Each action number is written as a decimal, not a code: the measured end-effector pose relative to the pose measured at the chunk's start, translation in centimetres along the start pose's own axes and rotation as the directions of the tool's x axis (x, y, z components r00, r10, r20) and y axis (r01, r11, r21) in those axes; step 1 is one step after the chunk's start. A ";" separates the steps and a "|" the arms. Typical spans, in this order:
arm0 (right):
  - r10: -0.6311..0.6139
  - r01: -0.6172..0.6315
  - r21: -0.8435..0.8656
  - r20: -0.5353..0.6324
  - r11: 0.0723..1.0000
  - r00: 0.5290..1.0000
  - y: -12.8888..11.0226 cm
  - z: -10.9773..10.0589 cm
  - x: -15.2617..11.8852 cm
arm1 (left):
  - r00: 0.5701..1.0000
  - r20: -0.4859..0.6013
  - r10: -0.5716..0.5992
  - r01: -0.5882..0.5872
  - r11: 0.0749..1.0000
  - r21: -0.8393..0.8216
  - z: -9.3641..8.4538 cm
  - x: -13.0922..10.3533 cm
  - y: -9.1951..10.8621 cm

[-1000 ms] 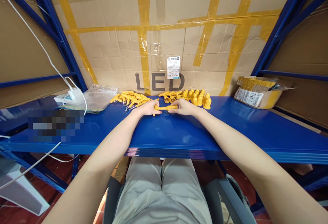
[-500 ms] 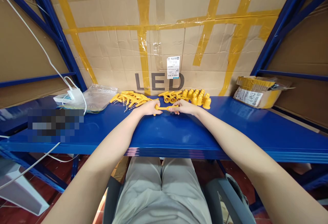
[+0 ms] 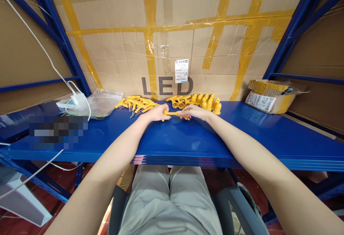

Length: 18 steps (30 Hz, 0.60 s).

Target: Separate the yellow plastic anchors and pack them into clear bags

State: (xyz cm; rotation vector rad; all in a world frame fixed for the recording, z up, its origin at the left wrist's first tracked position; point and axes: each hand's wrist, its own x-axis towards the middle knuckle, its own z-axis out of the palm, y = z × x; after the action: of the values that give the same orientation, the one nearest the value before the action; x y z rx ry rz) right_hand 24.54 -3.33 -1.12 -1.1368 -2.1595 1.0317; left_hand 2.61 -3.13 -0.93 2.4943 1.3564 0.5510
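- Head view, my hands: my left grip (image 3: 157, 113) is closed round the handle end of a yellow spiral tool (image 3: 172, 113), over the middle of the blue desk (image 3: 166, 138).
- My right grip (image 3: 195, 112) is pinched on its other end (my fingers hide the tip), so the shaft shows between my two hands.
- Step in hand, as I judge it: working the two ends against each other; the next move calls for a steady left and both ends in line.
- Behind lie yellow handles with metal spirals (image 3: 137, 102) and upright yellow caps (image 3: 209, 104).
- Writing: big dark "LED" on the taped cardboard (image 3: 113, 59); a white label (image 3: 182, 71) overlaps the D, its print too small. The right-hand box (image 3: 283, 104) bears a scrawl I can't read surely.
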 end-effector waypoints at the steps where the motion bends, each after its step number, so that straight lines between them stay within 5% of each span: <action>1: 0.004 -0.004 0.005 0.001 1.000 1.000 0.0 0.0 0.0 | 1.000 -0.003 0.003 -0.003 1.000 0.006 0.0 0.0 0.0; 18: -0.029 0.029 -0.034 0.005 0.999 1.000 0.6 0.0 0.2 | 0.997 0.068 -0.042 0.045 0.998 -0.034 0.0 -0.1 0.0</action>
State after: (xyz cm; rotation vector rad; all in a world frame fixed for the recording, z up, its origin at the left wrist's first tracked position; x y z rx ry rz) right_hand 24.71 -3.00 -1.61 -1.1165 -2.1984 0.9891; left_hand 2.53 -3.23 -0.92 2.4264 1.3605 0.4727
